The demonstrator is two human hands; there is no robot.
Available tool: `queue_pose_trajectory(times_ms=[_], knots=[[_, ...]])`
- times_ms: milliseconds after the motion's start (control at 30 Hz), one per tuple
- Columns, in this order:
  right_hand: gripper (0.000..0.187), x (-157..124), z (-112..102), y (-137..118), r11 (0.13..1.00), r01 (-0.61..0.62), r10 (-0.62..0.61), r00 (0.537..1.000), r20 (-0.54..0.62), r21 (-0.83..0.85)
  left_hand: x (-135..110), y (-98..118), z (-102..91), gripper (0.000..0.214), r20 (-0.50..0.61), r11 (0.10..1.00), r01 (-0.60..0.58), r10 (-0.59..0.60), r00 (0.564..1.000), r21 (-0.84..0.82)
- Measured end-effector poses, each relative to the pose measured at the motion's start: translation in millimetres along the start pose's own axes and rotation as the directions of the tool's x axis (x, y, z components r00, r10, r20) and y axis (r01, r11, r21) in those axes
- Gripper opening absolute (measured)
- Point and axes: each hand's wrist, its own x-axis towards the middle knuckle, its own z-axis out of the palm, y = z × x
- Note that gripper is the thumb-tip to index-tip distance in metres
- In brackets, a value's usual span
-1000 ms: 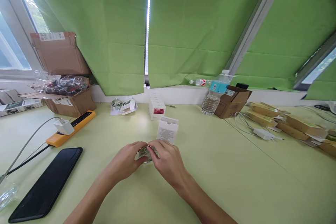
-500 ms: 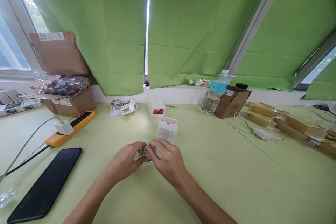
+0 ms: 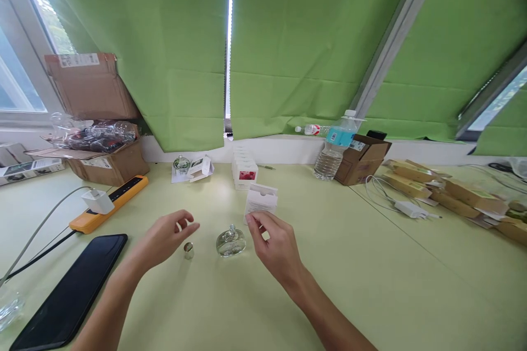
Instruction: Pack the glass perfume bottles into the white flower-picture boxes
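Glass perfume bottle stands uncapped — cap near left hand.

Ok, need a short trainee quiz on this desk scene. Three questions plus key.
1. True or false: the small metal cap lies between the left hand and the glass bottle.
2. Which hand is nearer the white carton? A: left hand. B: right hand.
3. What white item is plugged into the orange power strip?

Key: 1 true; 2 B; 3 white charger.
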Motion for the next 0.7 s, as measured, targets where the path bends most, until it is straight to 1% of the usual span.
queue_pose_trajectory(times_ms=[33, 100, 200, 333, 433, 500, 600, 700], knots=[[0.023, 0.1, -0.2, 0.5, 1.000, -0.008, 0.008, 1.000, 0.002, 0.005, -0.9, -5.2, -1.6, 0.044, 0.067, 1.000, 0.019, -0.019, 0.998, -0.002], [0.022, 0.2, -0.4, 1.0, 1.000, -0.021, 0.021, 1.000, 0.008, 0.018, -3.2, -12.5, -2.6, 0.043, 0.155, 0.999, 0.052, -0.053, 0.987, 0.010], [0.021, 0.0, -0.5, 0.8, 0.999, -0.032, 0.032, 0.999, 0.019, 0.036, -6.1, -15.2, 0.4, 0.036, 0.226, 0.998, 0.055, -0.058, 0.972, 0.021], [0.021, 0.0, -1.0, 0.3, 0.999, -0.028, 0.027, 0.999, 0.027, 0.045, -6.7, -12.9, 7.8, 0.020, 0.222, 0.999, 0.013, -0.023, 0.975, 0.044], [0.021, 0.2, -1.7, -0.1, 0.999, -0.026, 0.025, 0.999, 0.026, 0.039, -5.9, -13.4, 11.2, 0.013, 0.216, 0.998, 0.004, -0.017, 0.976, 0.057], [0.021, 0.3, -2.2, -0.3, 0.999, -0.022, 0.021, 0.999, 0.025, 0.037, -5.7, -13.5, 10.7, 0.012, 0.206, 0.998, 0.013, -0.024, 0.978, 0.056], [0.021, 0.3, -2.6, -0.8, 0.999, -0.015, 0.014, 1.000, 0.012, 0.045, -6.0, -11.3, 7.1, 0.016, 0.168, 1.000, 0.020, -0.021, 0.986, 0.003], [0.020, 0.1, -3.0, -2.3, 0.997, -0.011, 0.011, 1.000, -0.002, 0.081, -5.6, -6.4, 3.3, 0.017, 0.132, 0.995, -0.009, 0.022, 0.991, -0.101]])
